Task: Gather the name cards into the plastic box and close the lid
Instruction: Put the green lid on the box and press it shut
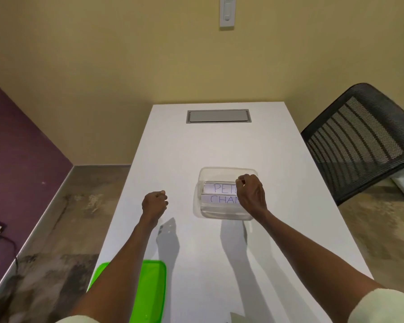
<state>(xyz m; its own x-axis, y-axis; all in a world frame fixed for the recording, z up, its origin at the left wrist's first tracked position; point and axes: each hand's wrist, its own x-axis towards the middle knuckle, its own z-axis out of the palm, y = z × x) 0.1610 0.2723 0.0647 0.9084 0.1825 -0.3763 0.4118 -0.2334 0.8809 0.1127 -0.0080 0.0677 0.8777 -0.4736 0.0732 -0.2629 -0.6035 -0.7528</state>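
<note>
We're over the box (pixel 222 173) now, a clear, thin-walled plastic tub with rounded corners, sitting mid-worktop (pixel 196 141). Inside it, two white cards (pixel 216 193) lie flat, one behind the other, with blue handwriting showing through. Our right hand (pixel 251 193) is above the box's right side, its fingers (pixel 239 183) curled down at the far card's edge; they look pinched on that card, though from here we can't tell how firm the contact is. Our left hand (pixel 155 202) hovers to the left of the box, well apart from it, fingers curled in a loose fist and holding nothing.

We judge the step in hand is seating the last card. To do it well, we let the paper drop flat rather than leaving it propped on the wall, since a raised edge could foul the lid. Light paper slides easily on smooth plastic, so a gentle press settles it.

The lid (pixel 149 290) waits near us at the worktop's left edge: bright green, glossy, flat, a rounded rectangle, partly hidden under our left forearm. Fetching it falls naturally to the left hand. The box is light and could skate on this slick white surface, so steadying it while pressing the rim down all round would help.
</note>
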